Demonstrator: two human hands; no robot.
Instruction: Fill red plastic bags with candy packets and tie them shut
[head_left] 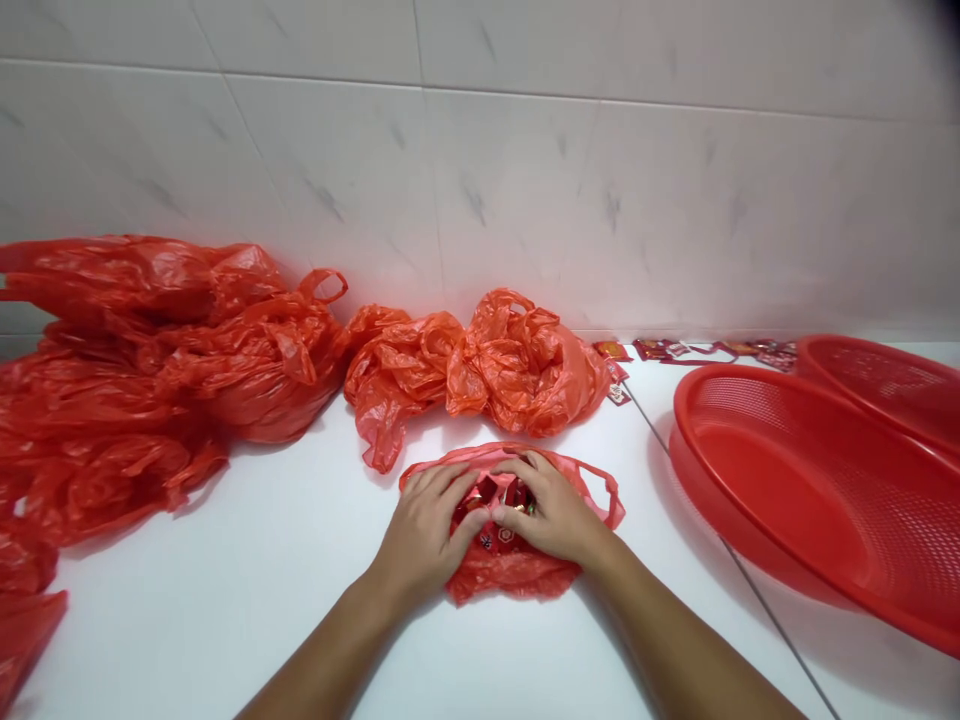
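Note:
Both my hands rest on the mouth of a small red plastic carrier bag [510,572] lying on the white counter [247,600]. My left hand [424,525] curls over the bag's left side, and its fingers grip the thin plastic. My right hand [544,505] holds the right side, with its fingertips at the opening. Small red and gold packets [499,497] show inside the bag, partly hidden by my fingers. One carrier handle [604,490] loops out to the right.
Crumpled red plastic bags [154,340] lie heaped at the left, with another bunch [480,375] behind my hands. Two red mesh trays [795,480] sit at the right. Small red packets [712,350] line the marble-look tiled wall [480,160].

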